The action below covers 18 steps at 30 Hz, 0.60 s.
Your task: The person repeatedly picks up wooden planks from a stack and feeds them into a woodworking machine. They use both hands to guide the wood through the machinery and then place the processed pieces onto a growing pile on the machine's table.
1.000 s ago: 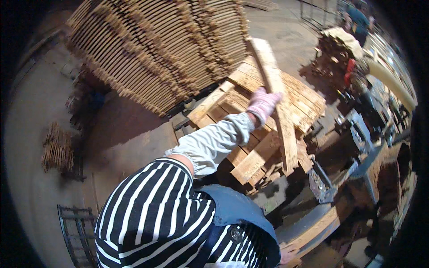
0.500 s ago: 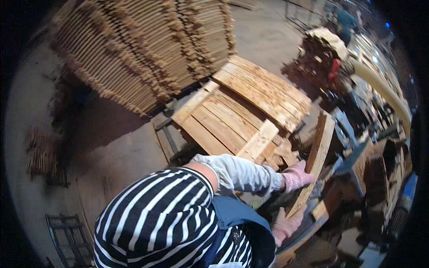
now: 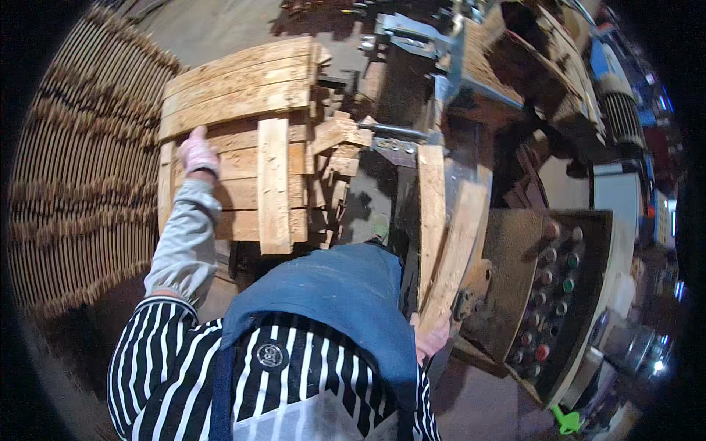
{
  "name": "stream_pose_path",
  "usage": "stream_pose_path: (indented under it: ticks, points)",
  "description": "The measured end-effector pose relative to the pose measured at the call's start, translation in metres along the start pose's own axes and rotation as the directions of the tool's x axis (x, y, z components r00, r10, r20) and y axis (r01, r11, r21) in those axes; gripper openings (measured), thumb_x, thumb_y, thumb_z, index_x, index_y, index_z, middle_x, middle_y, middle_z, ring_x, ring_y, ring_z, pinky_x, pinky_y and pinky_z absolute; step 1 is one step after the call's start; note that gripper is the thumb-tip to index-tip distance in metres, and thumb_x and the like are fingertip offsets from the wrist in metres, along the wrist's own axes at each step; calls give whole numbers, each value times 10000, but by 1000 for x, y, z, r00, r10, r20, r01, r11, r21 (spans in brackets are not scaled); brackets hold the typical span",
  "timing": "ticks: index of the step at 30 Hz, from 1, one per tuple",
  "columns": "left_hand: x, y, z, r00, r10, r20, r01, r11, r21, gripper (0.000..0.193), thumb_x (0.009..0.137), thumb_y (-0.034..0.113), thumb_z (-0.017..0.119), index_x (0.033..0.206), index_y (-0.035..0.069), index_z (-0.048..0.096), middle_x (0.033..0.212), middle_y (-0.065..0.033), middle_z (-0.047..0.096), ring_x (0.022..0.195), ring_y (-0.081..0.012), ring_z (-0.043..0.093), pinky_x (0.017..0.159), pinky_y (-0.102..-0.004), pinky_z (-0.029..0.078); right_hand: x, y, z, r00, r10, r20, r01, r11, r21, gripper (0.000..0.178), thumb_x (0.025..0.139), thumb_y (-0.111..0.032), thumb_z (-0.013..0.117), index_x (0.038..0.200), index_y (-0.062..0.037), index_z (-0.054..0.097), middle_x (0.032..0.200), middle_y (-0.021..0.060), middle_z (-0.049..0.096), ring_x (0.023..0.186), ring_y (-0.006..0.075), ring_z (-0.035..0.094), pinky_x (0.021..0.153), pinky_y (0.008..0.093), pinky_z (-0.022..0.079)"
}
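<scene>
My left hand (image 3: 197,153), in a pink glove, reaches onto a stack of wooden planks (image 3: 235,92). Its fingers lie extended against the edge of the raised upper planks, and part of them is hard to make out. Low on the right, my right hand (image 3: 432,336), also gloved in pink, grips the near end of a wooden board (image 3: 457,239). That board slants away from me over the machine bed. Beside it on the left lies a second board (image 3: 432,202), partly overlapped at its near end. A pale crosswise strip (image 3: 273,184) rests on the lower planks.
Short wood offcuts (image 3: 342,143) heap beside the plank stack. Tall stacks of thin slats (image 3: 81,162) stand at left. A control panel (image 3: 548,294) with several coloured buttons sits to the right, near a bright green object (image 3: 566,419). Blue machine parts (image 3: 415,33) stand farther off.
My view has swung right. My left hand has left the board and moved over to the plank stack. My right hand still holds a board, now beside another on the machine.
</scene>
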State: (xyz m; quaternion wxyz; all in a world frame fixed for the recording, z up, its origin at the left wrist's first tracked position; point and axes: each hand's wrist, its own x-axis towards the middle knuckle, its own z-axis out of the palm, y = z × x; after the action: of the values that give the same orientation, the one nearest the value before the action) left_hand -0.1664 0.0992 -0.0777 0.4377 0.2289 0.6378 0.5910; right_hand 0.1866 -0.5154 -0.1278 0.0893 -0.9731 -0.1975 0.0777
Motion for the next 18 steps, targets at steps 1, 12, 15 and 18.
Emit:
stream_pose_path:
  ticks: [1, 12, 15, 18]
  points:
    - [13, 4, 7, 993, -113, -16, 112, 991, -72, 210, 1008, 243, 750, 1113, 100, 639, 745, -17, 473, 647, -191, 502, 560, -360, 473, 5, -7, 3, 997, -29, -68, 27, 999, -41, 997, 729, -416, 903, 1547, -15, 500, 1421, 259, 614, 1300, 463, 587, 1132, 535, 467]
    - [49, 14, 55, 976, -149, 159, 183, 957, -223, 562, 1017, 216, 722, 1500, 0, 533, 1517, -154, 559, 1320, -321, 565, 1024, -465, 567, -2, 25, 30, 999, 37, -3, -38, 997, -65, 959, 766, -500, 877, 1532, -45, 523, 1391, 246, 645, 1271, 448, 616, 1096, 526, 495]
    - [43, 33, 66, 991, -65, 115, 91, 967, -236, 588, 995, 147, 745, 1517, 7, 515, 1553, -128, 507, 1303, -301, 560, 918, -431, 631, -4, 43, 47, 974, 226, -21, -225, 949, -223, 961, 778, -525, 868, 1533, -39, 524, 1383, 235, 654, 1250, 436, 635, 1059, 531, 521]
    - [55, 38, 111, 994, -83, 72, 90, 991, -100, 584, 1016, 171, 721, 1526, -2, 494, 1577, -152, 501, 1320, -312, 564, 957, -441, 624, 50, 22, 72, 966, 81, -246, -110, 988, -105, 991, 771, -573, 862, 1537, -41, 527, 1387, 214, 657, 1202, 412, 665, 1022, 507, 548]
